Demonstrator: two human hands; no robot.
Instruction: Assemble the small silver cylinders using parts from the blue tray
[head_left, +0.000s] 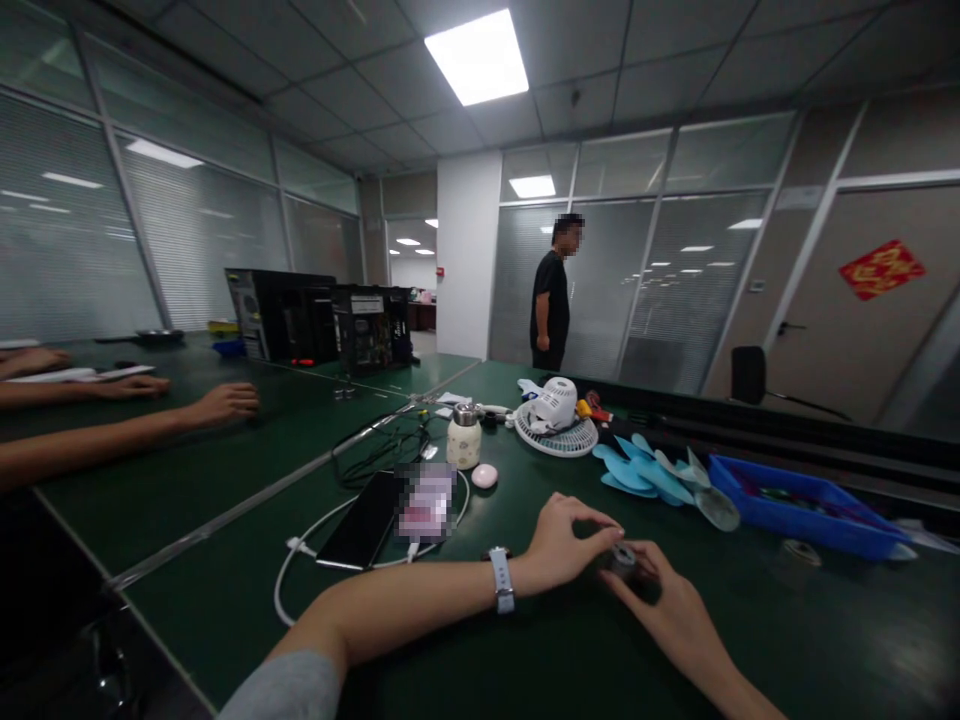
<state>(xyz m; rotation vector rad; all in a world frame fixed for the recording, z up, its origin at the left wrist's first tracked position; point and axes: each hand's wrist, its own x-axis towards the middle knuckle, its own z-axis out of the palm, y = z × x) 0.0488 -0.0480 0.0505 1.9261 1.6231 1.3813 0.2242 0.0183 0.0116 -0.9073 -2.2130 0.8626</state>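
Note:
Between the fingertips of both hands, just above the green table [555, 650], is a small round metal part [623, 560], greyish with a darker side. My right hand [671, 605] grips it from the right, thumb below and fingers curled behind. From the left, my left hand [562, 545] pinches at its upper edge, thumb and forefinger nearly meeting. The fingers cover much of the part, so its exact kind is unclear. A wristwatch with a light strap [502, 582] is on my left wrist.
Ahead lie a white fan housing [559, 415], blue fan blades [645, 470], a blue tray [810, 510] and a round metal piece [801, 552]. A flask [464, 440], black tablet [364, 520] and cables are leftward. Others' arms [217, 405] rest far left; a person [551, 300] stands behind.

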